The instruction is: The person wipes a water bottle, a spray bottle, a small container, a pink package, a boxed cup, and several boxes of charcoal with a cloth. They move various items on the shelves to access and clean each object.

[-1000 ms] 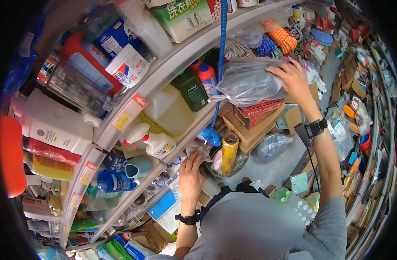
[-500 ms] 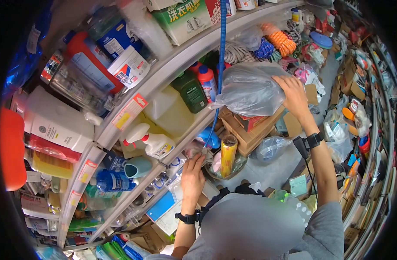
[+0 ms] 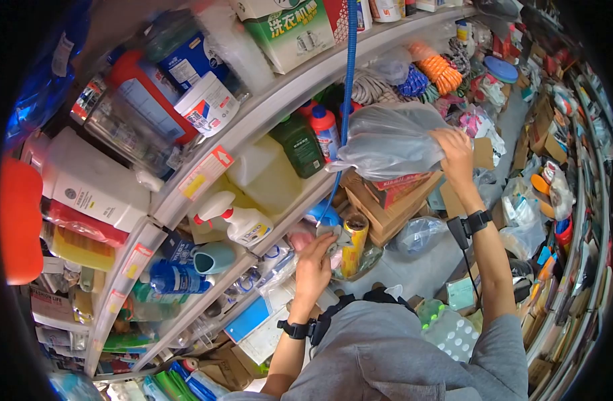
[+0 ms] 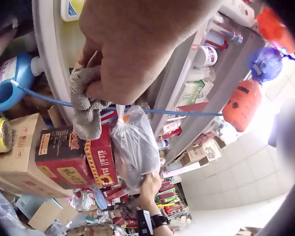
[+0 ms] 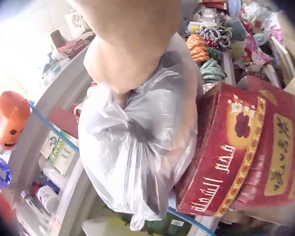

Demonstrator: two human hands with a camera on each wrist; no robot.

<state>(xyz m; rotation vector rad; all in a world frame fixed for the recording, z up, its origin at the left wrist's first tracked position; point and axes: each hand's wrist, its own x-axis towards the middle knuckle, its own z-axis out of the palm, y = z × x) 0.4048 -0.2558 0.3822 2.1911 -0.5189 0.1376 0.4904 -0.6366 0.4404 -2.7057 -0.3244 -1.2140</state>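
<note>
My left hand pinches a crumpled grey cloth between thumb and fingers, beside the shelf edge. In the head view the cloth lies close to an upright yellow roll. My right hand grips the right end of a bulging, translucent grey plastic bag. Its thumb presses into the plastic in the right wrist view, and part of the fingers is hidden by the bag. The bag's contents do not show clearly. Under and beside it are red printed boxes, stacked on a brown carton.
A blue hose hangs down in front of the shelves, passing close by the bag. Shelf goods include a white spray bottle, a green bottle and a white tub. Coiled ropes lie behind the bag; cluttered shelves line the right.
My left hand has moved right from the shelf edge, bringing the grey cloth up beside the yellow roll. My right hand has slid from the bag's top down to its right end.
</note>
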